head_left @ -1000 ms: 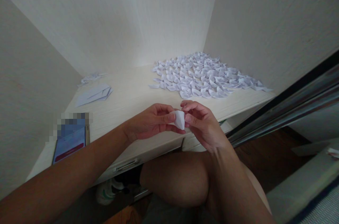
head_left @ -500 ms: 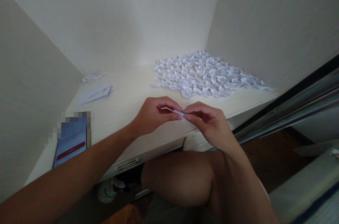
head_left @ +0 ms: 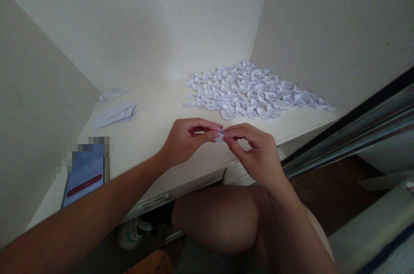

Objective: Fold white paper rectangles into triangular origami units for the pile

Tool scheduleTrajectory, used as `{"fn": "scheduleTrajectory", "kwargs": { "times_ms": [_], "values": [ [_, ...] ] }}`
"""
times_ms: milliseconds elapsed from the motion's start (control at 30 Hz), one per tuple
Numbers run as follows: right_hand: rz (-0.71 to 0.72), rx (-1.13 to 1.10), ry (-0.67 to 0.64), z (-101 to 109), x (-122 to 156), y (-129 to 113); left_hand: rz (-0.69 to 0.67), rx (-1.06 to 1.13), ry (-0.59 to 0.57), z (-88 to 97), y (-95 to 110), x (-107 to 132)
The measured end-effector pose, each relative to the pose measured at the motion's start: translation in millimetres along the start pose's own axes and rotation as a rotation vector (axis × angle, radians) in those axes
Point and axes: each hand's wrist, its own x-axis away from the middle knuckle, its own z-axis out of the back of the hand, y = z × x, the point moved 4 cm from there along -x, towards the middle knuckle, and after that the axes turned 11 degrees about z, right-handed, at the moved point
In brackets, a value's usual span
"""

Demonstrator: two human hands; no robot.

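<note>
Between both hands, above the front of the desk, is a small folded piece of white paper (head_left: 220, 136). My left hand (head_left: 190, 139) pinches its left side between thumb and fingers. The right side is gripped by the thumb and fingertips of my right hand (head_left: 254, 144). Fingertips cover much of the paper, so its exact shape is hard to make out. Beyond the hands, many small folded white paper boats (head_left: 239, 90) lie close together in rows. Flat white paper sheets (head_left: 113, 114) rest in a small stack on the left of the desk.
A phone (head_left: 87, 174) with a lit screen lies at the desk's left edge, beside my left forearm. Thin white paper scraps (head_left: 113, 94) sit in the back left corner. Walls enclose the desk (head_left: 155, 105) at the back and sides. My bent leg (head_left: 216, 218) is under its front edge.
The paper has turned a little between my fingers and shows a broader white face below. My right thumb has shifted slightly on it. The boats and sheets stay put.
</note>
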Motion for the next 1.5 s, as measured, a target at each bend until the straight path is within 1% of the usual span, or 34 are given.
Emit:
{"fn": "scheduleTrajectory", "kwargs": {
  "times_ms": [100, 233, 333, 567, 633, 700, 833, 967, 1067, 1200, 1333, 1500],
  "values": [
    [0.011, 0.016, -0.010, 1, 1, 0, 0.038, 0.023, -0.025, -0.2, 0, -1],
    [-0.006, 0.039, -0.062, -2, 4, 4, 0.041, -0.047, -0.007, 1.8, 1, -3],
    [0.000, 0.069, -0.079, -4, 5, 4, -0.003, -0.102, 0.010, 2.3, 2, -3],
    [0.046, 0.113, -0.049, -5, 4, 1, -0.152, -0.246, 0.074, -0.8, 11, 5],
    [0.045, 0.117, -0.042, -5, 4, 1, -0.165, -0.276, 0.087, -1.0, 12, 6],
    [0.035, 0.113, -0.041, -5, 3, 1, -0.156, -0.260, 0.095, -0.1, 12, 6],
    [-0.017, 0.067, -0.021, -6, 3, 2, -0.100, -0.176, 0.088, 1.3, 9, 4],
    [-0.164, -0.065, 0.057, -9, 6, 8, -0.047, -0.095, 0.074, 1.5, 9, 3],
    [-0.290, -0.200, 0.108, -13, 9, 14, -0.045, -0.063, 0.069, 1.9, 11, 2],
    [-0.380, -0.266, 0.094, -17, 11, 20, -0.063, -0.074, 0.078, 3.7, 11, 2],
    [-0.383, -0.253, 0.034, -16, 11, 19, -0.095, -0.130, 0.072, 3.9, 11, 3],
    [-0.289, -0.169, -0.014, -13, 7, 14, -0.141, -0.213, 0.066, 2.8, 12, 6]
  ]
}}
